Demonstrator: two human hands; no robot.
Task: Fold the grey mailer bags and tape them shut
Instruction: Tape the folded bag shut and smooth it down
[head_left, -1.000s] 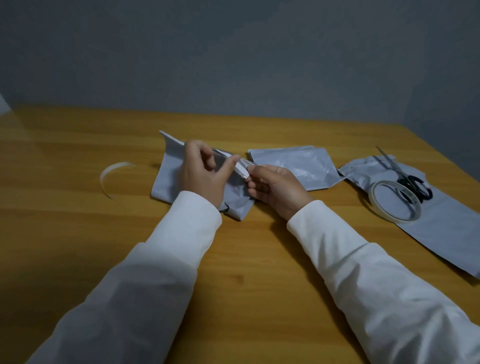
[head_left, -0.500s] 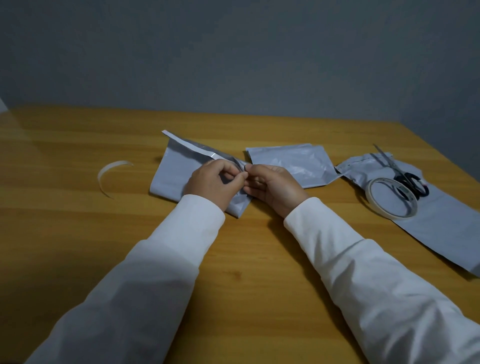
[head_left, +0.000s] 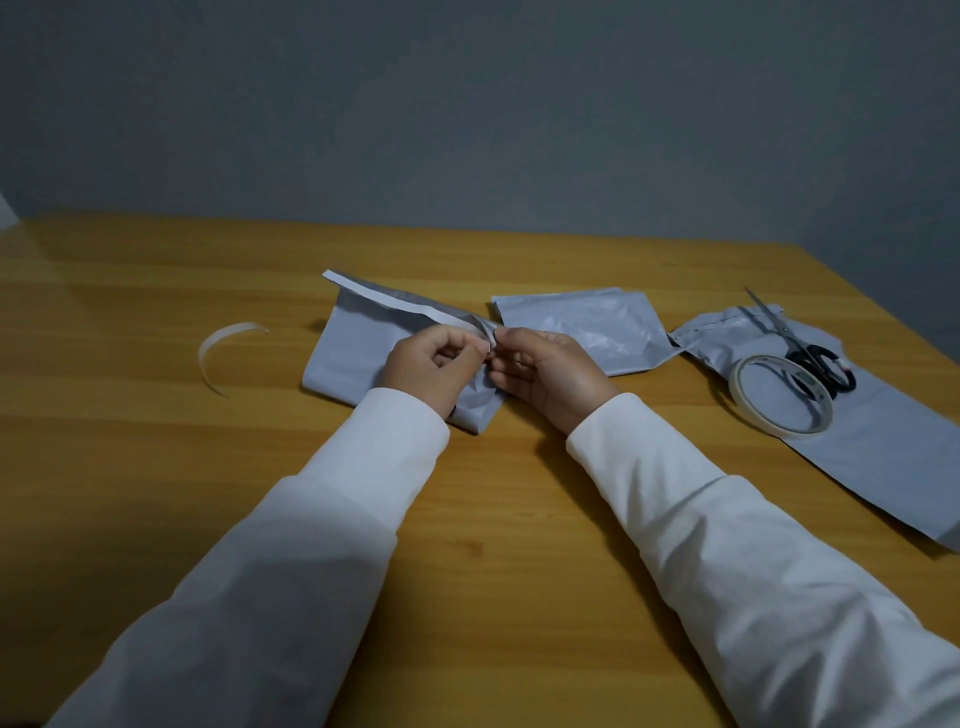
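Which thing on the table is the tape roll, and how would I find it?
Look at the right side of the wooden table, where a long grey mailer bag lies flat. The tape roll rests on that bag, just in front of the black-handled scissors. It is the only pale closed ring, unlike the loose curved strip far left.
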